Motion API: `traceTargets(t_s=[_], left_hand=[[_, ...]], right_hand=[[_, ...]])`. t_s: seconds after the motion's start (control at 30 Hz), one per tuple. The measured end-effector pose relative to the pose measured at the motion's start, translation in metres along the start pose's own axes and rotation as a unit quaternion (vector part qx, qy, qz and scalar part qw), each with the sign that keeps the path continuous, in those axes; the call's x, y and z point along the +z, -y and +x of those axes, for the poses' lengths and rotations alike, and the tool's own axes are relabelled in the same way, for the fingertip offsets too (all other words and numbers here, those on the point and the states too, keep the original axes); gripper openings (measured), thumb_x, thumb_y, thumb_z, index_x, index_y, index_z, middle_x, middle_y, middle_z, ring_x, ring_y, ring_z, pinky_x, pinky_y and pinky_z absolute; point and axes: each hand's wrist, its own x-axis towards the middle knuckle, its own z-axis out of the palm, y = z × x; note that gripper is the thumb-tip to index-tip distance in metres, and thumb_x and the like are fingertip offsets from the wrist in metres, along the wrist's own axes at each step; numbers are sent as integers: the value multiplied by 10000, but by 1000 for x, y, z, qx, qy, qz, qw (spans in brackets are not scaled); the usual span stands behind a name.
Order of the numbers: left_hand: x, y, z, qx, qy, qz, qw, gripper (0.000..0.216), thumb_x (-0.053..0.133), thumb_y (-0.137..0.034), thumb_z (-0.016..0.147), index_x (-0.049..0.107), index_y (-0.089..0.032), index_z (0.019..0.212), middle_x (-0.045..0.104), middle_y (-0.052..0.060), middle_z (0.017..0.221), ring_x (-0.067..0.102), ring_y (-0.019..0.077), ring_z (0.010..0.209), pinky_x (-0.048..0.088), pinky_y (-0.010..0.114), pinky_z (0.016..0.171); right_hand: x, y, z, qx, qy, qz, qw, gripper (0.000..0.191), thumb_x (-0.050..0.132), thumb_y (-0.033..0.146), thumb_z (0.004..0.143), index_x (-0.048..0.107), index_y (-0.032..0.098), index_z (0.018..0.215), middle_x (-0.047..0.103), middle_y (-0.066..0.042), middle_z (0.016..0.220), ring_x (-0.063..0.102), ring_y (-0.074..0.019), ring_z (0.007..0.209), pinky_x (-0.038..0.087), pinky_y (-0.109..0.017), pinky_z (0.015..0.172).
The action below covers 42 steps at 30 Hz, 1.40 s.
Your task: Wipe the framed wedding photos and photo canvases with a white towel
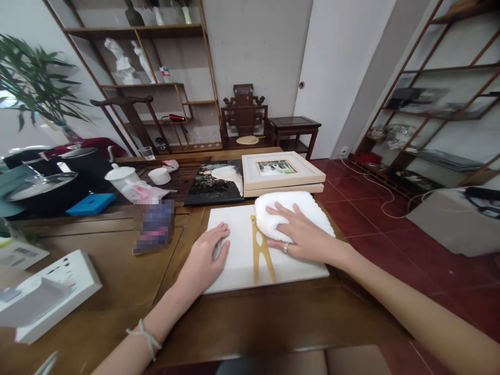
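A white panel [242, 260], the back of a frame with a tan wooden stand [261, 255] on it, lies flat on the wooden table [117, 260]. My left hand [205, 255] rests flat on the panel's left edge, holding nothing. My right hand [299, 232] presses down on a folded white cloth [289, 208] that lies on the panel's far right part, fingers spread over it. The stand runs between my two hands.
Behind the panel lie a stacked light wooden photo frame [281, 172] and a dark photo print [216, 182]. To the left are a blurred card [154, 226], a blue box [91, 204], white cups, dark pots [50, 182] and a white box [47, 294]. Shelves, chairs and red tile floor surround the table.
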Motion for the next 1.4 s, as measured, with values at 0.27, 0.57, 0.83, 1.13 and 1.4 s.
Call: traceTargets(t_s=[0.27,0.57,0.83,1.13,1.4], left_hand=[[0,-1,0,-3,3,3,1000,303,463,-270,856,624,-111,1059,609,146,1218,522,246,1193,390,444,1037],[2,1,1,-4,2,7,1000,317,466,-276,853,628,-99,1061,610,149,1215,525,249,1187,384,430,1043],[1,1,1,-5,4,7,1000,306,471,-274,849,626,-109,1054,611,146,1215,528,245,1185,393,428,1035],[0,0,1,-6,7,9,1000,300,461,-274,849,630,-111,1036,616,149,1207,526,256,1186,401,444,1025],[0,1,2,15,14,11,1000,314,453,-233,830,629,-87,1044,608,168,1214,533,263,1179,404,455,1023]], right_hand=[[-9,40,-36,18,68,-14,997,300,500,63,676,664,152,911,351,-144,1441,179,-357,1356,161,-615,1052],[-44,52,-62,5,154,81,985,302,459,72,757,634,207,964,474,-82,1362,321,-282,1317,336,-471,1035],[9,22,17,24,-9,46,999,306,382,272,929,592,166,1125,499,-119,1333,226,-307,1351,163,-573,1068],[13,49,4,-38,22,20,999,236,447,224,855,644,205,982,366,-63,1445,140,-310,1374,59,-701,1002],[14,78,-47,-113,64,43,991,217,567,284,747,645,232,943,303,-67,1477,103,-321,1378,38,-673,1022]])
